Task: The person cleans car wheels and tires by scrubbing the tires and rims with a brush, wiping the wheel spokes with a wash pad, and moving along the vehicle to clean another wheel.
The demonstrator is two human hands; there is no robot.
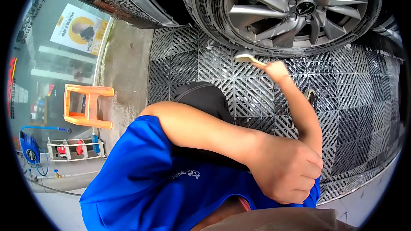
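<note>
My right hand [277, 71] is closed around the light-coloured handle of a small brush [252, 60], held out at the end of my arm. The pale brush head is just below the soapy tire [209, 30]; whether it touches the rubber is unclear. Above it is the silver multi-spoke wheel [305, 8], wet with foam at its edge. My left arm crosses in front of my chest, and my left hand [289, 171] makes a fist close to the camera, overlapping my right upper arm. Nothing shows in that fist, though its palm side is turned away.
Dark and grey slatted floor tiles [252, 98] carry patches of foam. An orange plastic stool [88, 106] stands left, near a glass wall with a poster [79, 28]. Below it are a rack [76, 149] with bottles and a blue hose reel [31, 149]. The foamy car body [115, 0] overhangs above.
</note>
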